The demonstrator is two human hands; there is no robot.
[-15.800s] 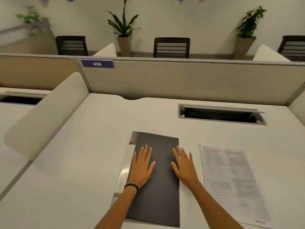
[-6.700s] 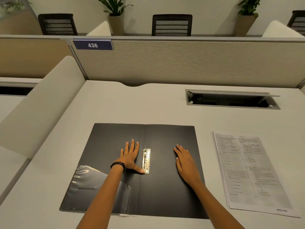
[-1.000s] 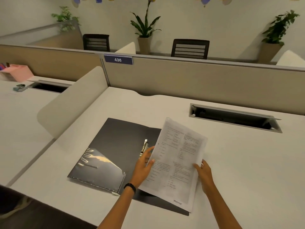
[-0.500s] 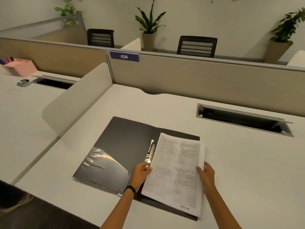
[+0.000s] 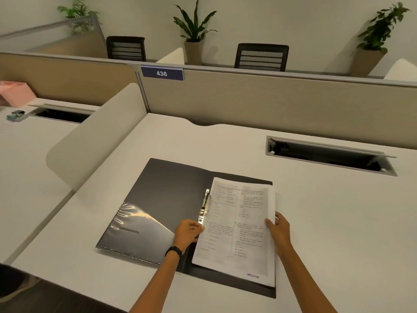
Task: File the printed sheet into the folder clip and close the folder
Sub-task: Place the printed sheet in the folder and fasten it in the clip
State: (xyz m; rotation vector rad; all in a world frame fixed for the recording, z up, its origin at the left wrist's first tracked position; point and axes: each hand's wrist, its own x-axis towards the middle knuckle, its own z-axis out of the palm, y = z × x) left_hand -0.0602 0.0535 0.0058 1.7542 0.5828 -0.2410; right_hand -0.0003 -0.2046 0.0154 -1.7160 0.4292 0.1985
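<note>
A black folder (image 5: 167, 190) lies open on the white desk, with a clear plastic pocket (image 5: 137, 229) on its left flap. The metal clip (image 5: 205, 205) stands along the spine, its lever raised. The printed sheet (image 5: 239, 227) lies on the folder's right half, its left edge against the clip. My left hand (image 5: 188, 231) pinches the sheet's left edge just below the clip. My right hand (image 5: 278, 229) holds the sheet's right edge, thumb on top.
An open cable tray (image 5: 327, 154) is set into the desk at the back right. A beige partition (image 5: 270, 100) closes off the far edge, and a rounded white divider (image 5: 94, 141) stands on the left. A pink box (image 5: 15, 92) sits on the neighbouring desk.
The sheet has come down from tilted in the air to flat on the folder's right half, and its left edge has slid up to the clip. Both hands kept hold of it.
</note>
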